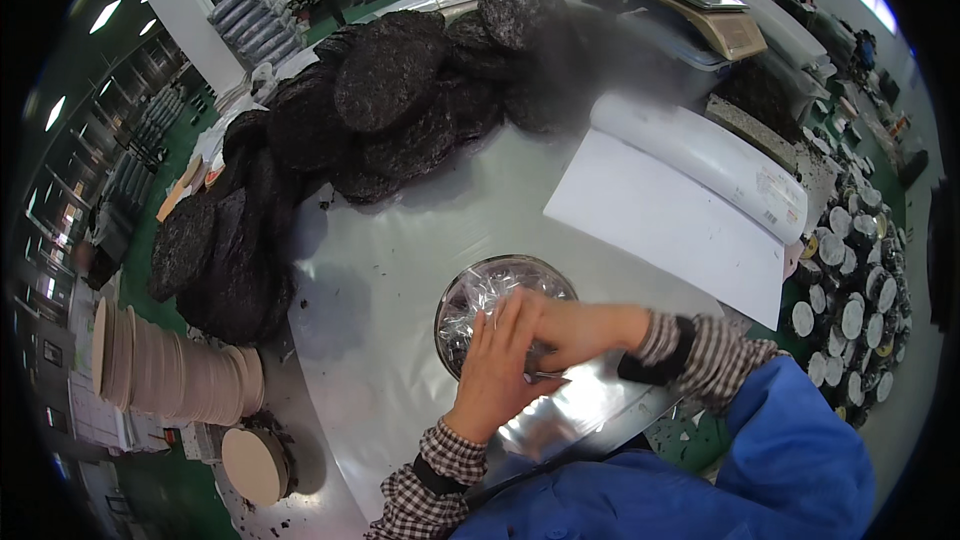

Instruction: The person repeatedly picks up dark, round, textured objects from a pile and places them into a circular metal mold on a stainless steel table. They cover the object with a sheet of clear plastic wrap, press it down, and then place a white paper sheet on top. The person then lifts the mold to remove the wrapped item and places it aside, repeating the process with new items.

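Note:
Clear crinkled plastic film (478, 298) covers the inside of a round, shallow metal dish (440, 325) with a shiny rim, on the metal-topped table near my body. On the dish's near side, my left hand (497, 365) is closed on the film, its fingers pointing up and its thumb reaching right. From the right, my right hand (580, 332) presses against it, fingers curled down into the film and partly hidden. What lies under the film is covered by the hands and by glare.
Dark, round, rough cakes (390, 80) are heaped at the far left. A white paper roll (700, 165) lies partly unrolled at right. Round pale discs (180, 365) are stacked at left, near another disc (253, 465). A scale (700, 15) stands far right, above many small wrapped rounds (850, 315).

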A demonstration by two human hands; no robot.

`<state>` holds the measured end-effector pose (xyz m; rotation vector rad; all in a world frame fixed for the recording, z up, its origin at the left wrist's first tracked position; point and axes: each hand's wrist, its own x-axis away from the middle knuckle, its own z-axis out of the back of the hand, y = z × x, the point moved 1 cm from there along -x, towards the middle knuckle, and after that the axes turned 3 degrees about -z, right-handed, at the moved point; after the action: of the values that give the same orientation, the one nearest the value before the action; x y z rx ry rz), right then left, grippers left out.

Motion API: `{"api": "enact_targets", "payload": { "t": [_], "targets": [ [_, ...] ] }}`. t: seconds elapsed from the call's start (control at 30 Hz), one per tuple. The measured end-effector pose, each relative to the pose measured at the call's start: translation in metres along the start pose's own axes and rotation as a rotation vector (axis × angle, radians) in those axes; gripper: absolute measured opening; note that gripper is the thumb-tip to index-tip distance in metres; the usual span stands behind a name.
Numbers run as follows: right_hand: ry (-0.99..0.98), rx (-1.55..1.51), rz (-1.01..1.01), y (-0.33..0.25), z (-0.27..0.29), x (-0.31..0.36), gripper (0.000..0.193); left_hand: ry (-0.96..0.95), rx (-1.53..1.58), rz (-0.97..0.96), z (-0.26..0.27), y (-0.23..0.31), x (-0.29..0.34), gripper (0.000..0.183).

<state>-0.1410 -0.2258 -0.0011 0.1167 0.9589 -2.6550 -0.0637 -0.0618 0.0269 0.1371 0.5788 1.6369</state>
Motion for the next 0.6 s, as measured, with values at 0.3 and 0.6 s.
{"api": "enact_targets", "payload": {
  "t": [0.3, 0.6],
  "targets": [
    [0.212, -0.062, -0.319, 0.002, 0.021, 0.015, 0.046, 0.281, 0.096, 0.110, -0.019, -0.013, -0.033, 0.051],
    [0.447, 1.132, -1.450, 0.140, 0.124, 0.361, 0.083, 0.273, 0.065, 0.178, -0.022, -0.017, -0.036, 0.036]
  ]
}}
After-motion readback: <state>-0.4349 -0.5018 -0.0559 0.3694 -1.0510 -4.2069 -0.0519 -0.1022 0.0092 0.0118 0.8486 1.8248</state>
